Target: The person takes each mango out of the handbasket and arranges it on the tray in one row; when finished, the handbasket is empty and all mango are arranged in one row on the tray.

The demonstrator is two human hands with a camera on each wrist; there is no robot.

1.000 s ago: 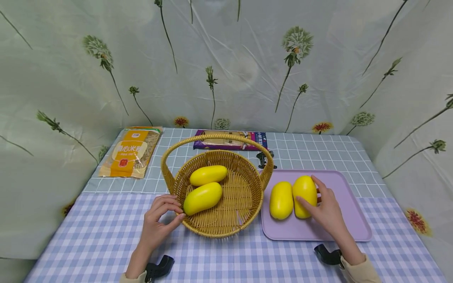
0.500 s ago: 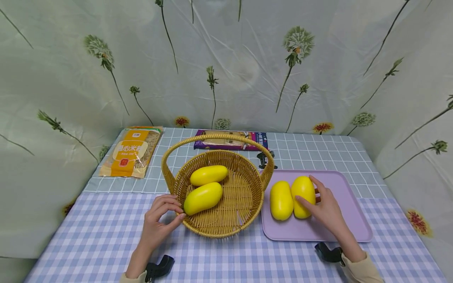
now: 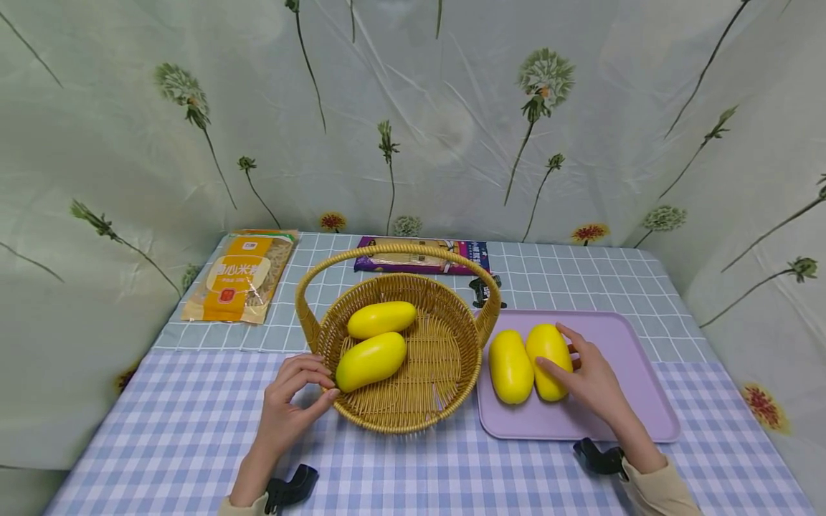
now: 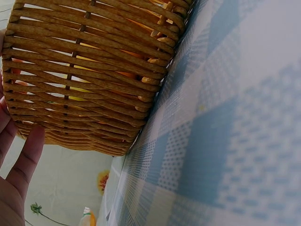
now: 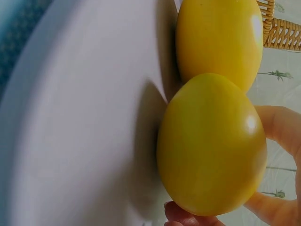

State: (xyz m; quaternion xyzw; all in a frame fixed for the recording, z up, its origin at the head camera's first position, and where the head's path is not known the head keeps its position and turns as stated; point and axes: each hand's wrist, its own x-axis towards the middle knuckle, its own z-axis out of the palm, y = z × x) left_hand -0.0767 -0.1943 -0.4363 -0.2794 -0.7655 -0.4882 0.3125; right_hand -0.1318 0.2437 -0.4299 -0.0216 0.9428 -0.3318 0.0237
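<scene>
While the left hand (image 3: 293, 390) pinches the wicker basket (image 3: 403, 430) at its eight o'clock rim, the right hand (image 3: 590, 380) is curled round the outer yellow fruit (image 3: 544, 342), thumb on the near side and fingers behind. That fruit lies in the ten o'clock part of the lilac tray (image 3: 622, 358), which sits at the basket's three o'clock. At its nine o'clock, apparently touching it, lies the neighbouring fruit (image 3: 510, 365). Inside the basket, one fruit rests towards eleven o'clock (image 3: 381, 319) and another towards nine (image 3: 371, 362).

The likeliest trouble is a slip: the skin looks smooth and glossy, and the rounded body could squeeze out of a light grasp. Because the two tray fruits lie so close, pressure towards nine o'clock could roll the neighbour against the tray's edge. Were the held fruit raised towards the basket, the tall handle (image 3: 393, 249), whose right foot stands near two o'clock, could knock it. With both basket fruits on the nine o'clock side, a careless left-hand pull might tip it that way.
</scene>
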